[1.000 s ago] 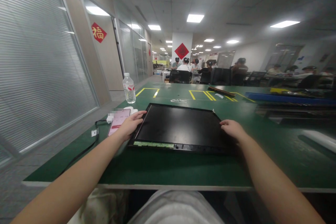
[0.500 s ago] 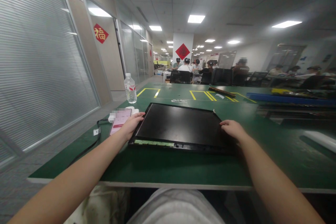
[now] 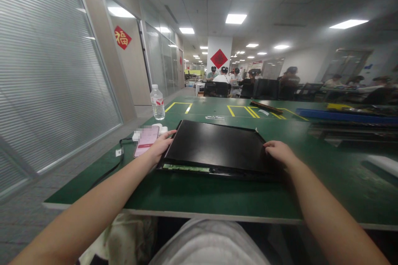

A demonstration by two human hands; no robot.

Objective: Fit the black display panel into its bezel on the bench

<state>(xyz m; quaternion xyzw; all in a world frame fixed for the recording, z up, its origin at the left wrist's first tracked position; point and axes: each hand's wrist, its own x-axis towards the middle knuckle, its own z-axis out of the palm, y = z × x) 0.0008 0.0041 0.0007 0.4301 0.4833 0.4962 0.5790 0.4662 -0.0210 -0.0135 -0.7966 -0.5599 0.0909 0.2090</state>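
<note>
A flat black display panel (image 3: 214,145) lies on the green table (image 3: 217,194) in front of me, with a green circuit strip along its near edge. My left hand (image 3: 160,147) grips the panel's left edge. My right hand (image 3: 279,152) grips its right edge. The panel's near edge looks slightly raised off the table.
A pink phone (image 3: 146,141) with a black cable lies left of the panel. A water bottle (image 3: 158,103) stands behind it. Yellow tape outlines, a dark bar (image 3: 264,107) and a blue strip (image 3: 345,116) are further back. Several people sit at far tables.
Both hands stay on the panel's side edges. The panel looks a little lifted and tilted compared with before, and the view has shifted slightly.
</note>
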